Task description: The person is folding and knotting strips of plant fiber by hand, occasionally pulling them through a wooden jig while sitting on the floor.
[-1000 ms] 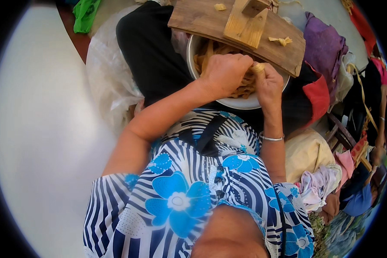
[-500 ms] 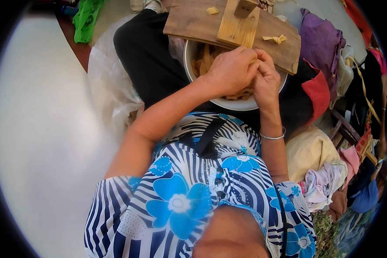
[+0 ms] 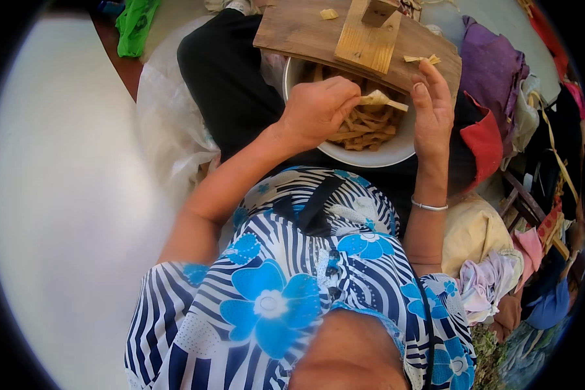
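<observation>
My left hand [image 3: 320, 109] is closed, pinching one end of a pale knotted strip [image 3: 378, 99] that sticks out to the right over a white-rimmed bowl [image 3: 406, 156]. Inside the bowl lie many tan, flat strips [image 3: 364, 130], knotted or folded. To the right, my right hand [image 3: 433, 117] is raised at the bowl's edge with its fingers stretched up and apart, holding nothing. Its fingertips are close to another pale strip knot [image 3: 422, 59] on a wooden board [image 3: 299, 29]. A smaller yellowish piece [image 3: 329, 13] rests farther left on that board.
A wooden block [image 3: 367, 42] is mounted on the board, overhanging the bowl's far side. Clear plastic sheeting [image 3: 169, 117] and a white surface [image 3: 71, 195] lie left. Purple cloth [image 3: 491, 62], red cloth [image 3: 484, 140] and a cream bundle [image 3: 478, 234] crowd the right.
My hands were together over the bowl; they have parted. My left hand moved left and down with the knotted strip now showing; my right hand let go, moved right and opened.
</observation>
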The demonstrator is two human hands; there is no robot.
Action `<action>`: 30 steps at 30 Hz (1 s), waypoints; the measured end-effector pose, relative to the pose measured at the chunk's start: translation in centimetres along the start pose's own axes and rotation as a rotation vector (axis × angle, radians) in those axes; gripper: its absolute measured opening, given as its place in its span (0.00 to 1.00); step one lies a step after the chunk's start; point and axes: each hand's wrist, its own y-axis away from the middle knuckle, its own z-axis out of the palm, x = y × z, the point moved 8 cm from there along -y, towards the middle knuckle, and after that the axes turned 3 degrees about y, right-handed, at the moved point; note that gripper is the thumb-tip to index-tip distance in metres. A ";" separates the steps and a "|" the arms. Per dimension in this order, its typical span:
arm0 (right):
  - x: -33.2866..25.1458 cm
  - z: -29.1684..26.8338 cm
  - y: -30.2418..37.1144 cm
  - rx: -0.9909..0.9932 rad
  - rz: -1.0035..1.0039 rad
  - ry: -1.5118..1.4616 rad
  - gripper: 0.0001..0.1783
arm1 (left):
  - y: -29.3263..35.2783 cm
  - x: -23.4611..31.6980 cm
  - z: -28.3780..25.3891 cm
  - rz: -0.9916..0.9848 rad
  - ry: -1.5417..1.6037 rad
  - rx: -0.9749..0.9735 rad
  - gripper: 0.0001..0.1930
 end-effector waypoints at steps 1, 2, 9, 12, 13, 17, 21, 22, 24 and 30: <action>-0.3 0.2 -0.4 -0.085 -0.016 0.087 0.21 | -0.5 0.7 -0.1 0.041 -0.037 -0.014 0.05; -0.4 0.7 -0.8 -0.168 -0.032 0.175 0.22 | -0.9 1.2 -0.1 0.083 -0.073 -0.028 0.05; 0.7 1.8 -2.4 -0.237 0.193 -0.014 0.08 | -4.0 -2.6 -0.5 -0.350 0.487 -0.214 0.07; -0.8 2.2 -3.6 -0.115 0.096 0.012 0.06 | -5.5 -4.5 -1.8 -0.331 0.578 -0.150 0.09; -0.6 2.4 -4.1 -0.100 0.048 0.037 0.06 | -5.8 -4.9 -2.2 -0.357 0.553 -0.156 0.09; -0.1 2.6 -5.5 -0.055 -0.002 0.128 0.06 | -7.2 -6.7 -2.3 -0.326 0.462 -0.097 0.09; -0.6 2.9 -6.2 0.020 -0.273 0.489 0.05 | -8.2 -7.6 -1.9 -0.256 0.211 -0.034 0.09; -0.8 3.3 -6.1 0.025 -0.345 0.628 0.05 | -8.2 -7.7 -1.9 -0.245 0.114 -0.031 0.09; -1.2 3.5 -5.6 0.027 -0.430 0.806 0.05 | -7.8 -8.5 -2.8 -0.316 -0.066 0.017 0.09; -5.7 4.6 -1.2 0.123 -0.722 0.868 0.07 | -4.4 -5.2 -1.1 -0.388 0.318 -0.018 0.07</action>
